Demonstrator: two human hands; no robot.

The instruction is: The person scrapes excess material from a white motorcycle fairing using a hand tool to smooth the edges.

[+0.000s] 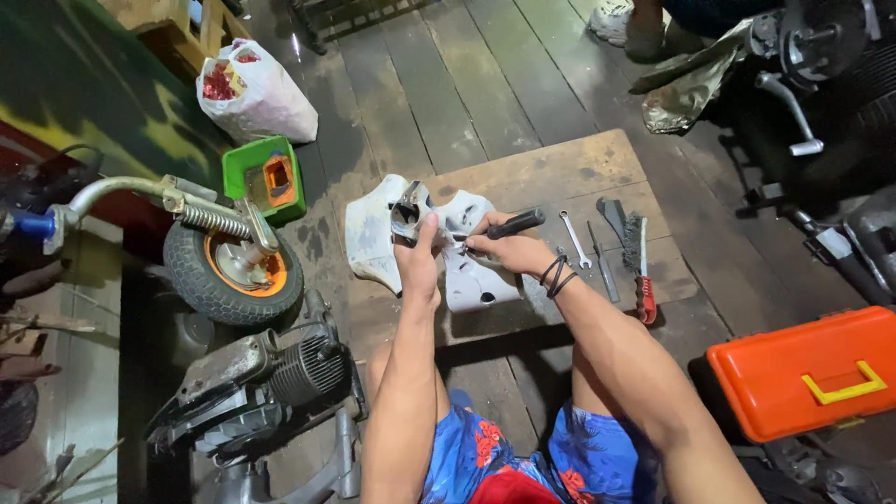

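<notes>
A white plastic fairing panel (373,238) lies across a wooden board (560,168) in front of my knees. My left hand (418,261) grips a small grey metal part (409,207) held against the panel. My right hand (509,250) is closed around a black-handled screwdriver (513,224), whose tip points left toward the panel. Black bands circle my right wrist.
A spanner (575,238), a thin metal tool (602,259) and a red-handled wire brush (640,266) lie on the board's right side. An orange toolbox (803,373) sits at right. A small bike's orange-rimmed wheel (233,266) and engine (271,369) stand at left, beside a green container (245,161) and a white bag (266,98).
</notes>
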